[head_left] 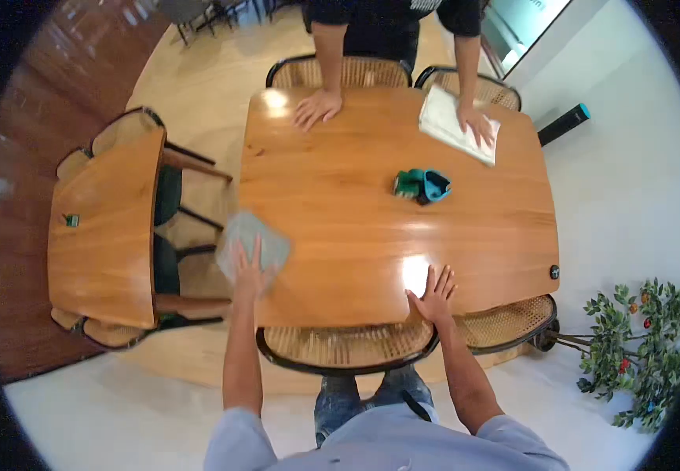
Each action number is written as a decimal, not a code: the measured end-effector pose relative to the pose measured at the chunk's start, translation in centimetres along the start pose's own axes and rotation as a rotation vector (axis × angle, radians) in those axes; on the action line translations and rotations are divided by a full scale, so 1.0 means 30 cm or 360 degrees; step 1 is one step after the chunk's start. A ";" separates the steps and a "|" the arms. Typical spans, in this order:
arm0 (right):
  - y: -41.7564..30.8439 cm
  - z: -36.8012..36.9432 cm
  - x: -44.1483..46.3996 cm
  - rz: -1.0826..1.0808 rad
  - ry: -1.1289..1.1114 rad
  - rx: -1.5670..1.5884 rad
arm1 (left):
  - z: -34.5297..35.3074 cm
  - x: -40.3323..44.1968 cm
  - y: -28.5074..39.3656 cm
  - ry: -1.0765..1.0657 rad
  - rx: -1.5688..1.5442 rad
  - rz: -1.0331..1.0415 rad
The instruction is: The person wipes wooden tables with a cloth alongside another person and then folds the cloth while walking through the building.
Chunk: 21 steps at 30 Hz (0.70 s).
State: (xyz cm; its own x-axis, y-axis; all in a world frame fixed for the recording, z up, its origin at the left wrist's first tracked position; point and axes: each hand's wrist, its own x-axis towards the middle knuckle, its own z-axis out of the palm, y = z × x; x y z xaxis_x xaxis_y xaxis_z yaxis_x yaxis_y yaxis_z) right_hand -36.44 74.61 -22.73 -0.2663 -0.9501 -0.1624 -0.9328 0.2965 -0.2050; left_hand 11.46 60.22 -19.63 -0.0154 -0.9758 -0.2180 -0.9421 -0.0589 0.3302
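Observation:
A grey cloth (255, 242) lies at the left edge of the wooden table (340, 259), partly past the edge and smeared by motion. My left hand (249, 271) presses on it from above with the fingers spread. Flat on the tabletop near the front edge rests my right hand (436, 295), fingers apart, holding nothing. Toward the table's middle, beyond my right hand, stands a small blue and green holder (425, 186); its contents are hard to make out.
Across the table a person has one hand (320, 107) flat on the wood and another on a white cloth (454, 125). Cane chairs (348, 345) are tucked in around it. A second table (108, 235) stands left, a leafy plant (642, 345) right.

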 end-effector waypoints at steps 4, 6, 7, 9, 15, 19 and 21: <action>0.009 0.011 0.026 0.0073 -0.0250 0.0012 | 0.094 -0.319 0.022 -0.0267 0.0249 -0.0012; 0.014 0.037 0.022 0.0108 -0.0309 -0.0006 | 0.145 -0.416 0.089 -0.0456 0.0202 -0.0078; 0.021 0.043 0.027 0.0115 -0.0339 -0.0021 | 0.141 -0.442 0.152 -0.0568 0.0118 -0.0105; 0.025 0.045 0.044 0.0096 -0.0342 0.0005 | 0.176 -0.447 0.258 -0.0575 0.0096 -0.0128; 0.011 -0.004 0.053 0.0204 -0.0635 0.0043 | 0.178 -0.303 0.212 -0.0495 0.0211 0.0058; 0.003 -0.026 0.049 0.0192 -0.0640 0.0117 | 0.060 0.031 0.139 -0.0330 0.0176 -0.0206; 0.013 -0.003 0.051 0.0145 -0.0583 0.0156 | 0.049 0.149 0.171 -0.0483 0.0093 -0.0549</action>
State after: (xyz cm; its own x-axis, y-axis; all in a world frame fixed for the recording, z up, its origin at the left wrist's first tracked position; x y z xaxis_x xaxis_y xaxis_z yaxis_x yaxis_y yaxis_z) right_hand -37.24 73.26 -22.96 -0.2260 -0.8271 -0.5147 -0.8770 0.4027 -0.2620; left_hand 6.07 55.85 -20.26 0.2131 -0.7951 -0.5678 -0.9266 -0.3488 0.1407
